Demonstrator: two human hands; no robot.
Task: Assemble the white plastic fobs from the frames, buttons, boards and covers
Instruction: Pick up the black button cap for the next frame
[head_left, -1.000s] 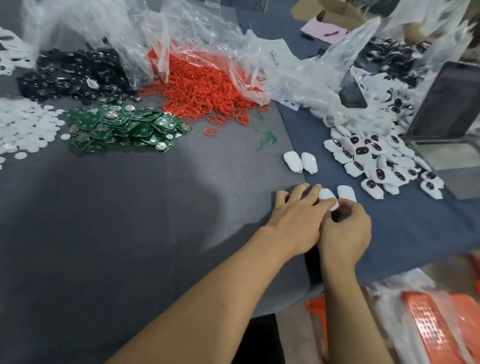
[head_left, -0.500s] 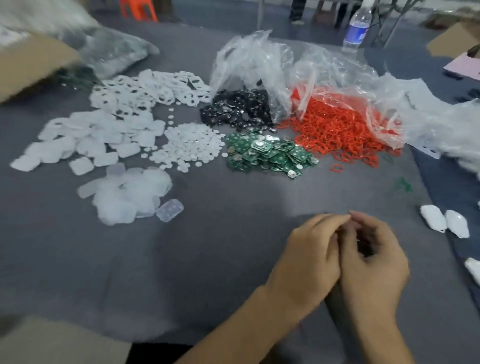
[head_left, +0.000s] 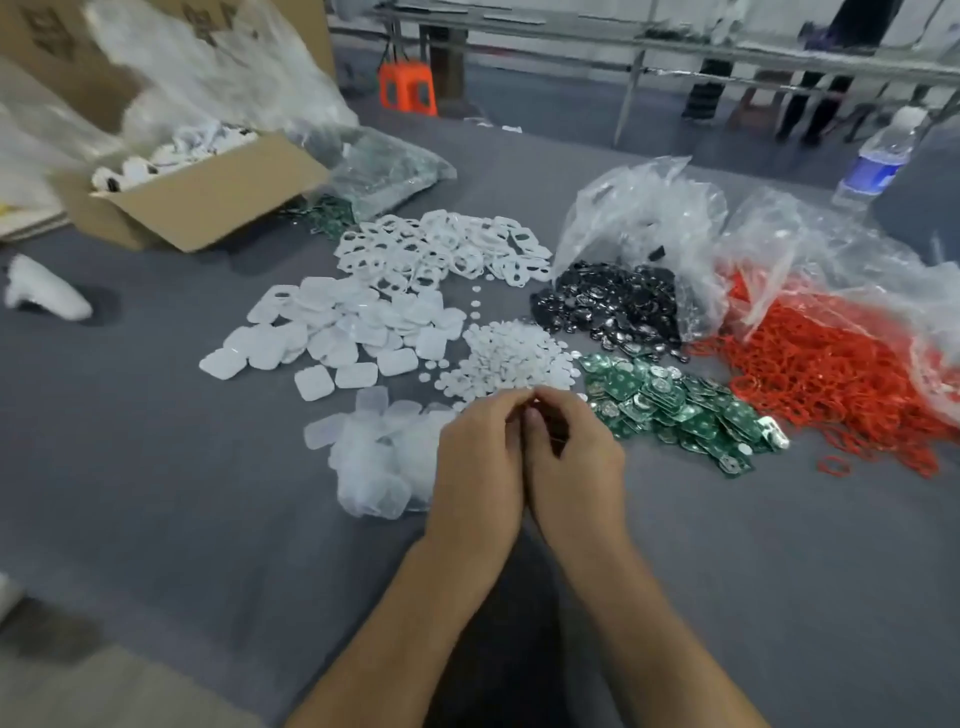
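Note:
My left hand (head_left: 478, 467) and my right hand (head_left: 576, 467) are pressed together over the grey table (head_left: 156, 493), fingers curled and fingertips meeting. No part shows between them. Just beyond the fingertips lies a heap of small white round buttons (head_left: 509, 358). Green boards (head_left: 675, 410) lie to the right of my hands. Translucent covers (head_left: 379, 457) are heaped to the left. White square covers (head_left: 343, 332) and white open frames (head_left: 447, 249) lie farther back.
Black round parts (head_left: 613, 306) spill from a clear bag, and red rings (head_left: 841, 374) spread at the right. An open cardboard box (head_left: 197, 197) of white pieces stands at the back left. A water bottle (head_left: 878, 156) stands at the back right.
My view swung left from the finished fobs at the right to the part piles. My hands left the white fob on the table and came together in the middle.

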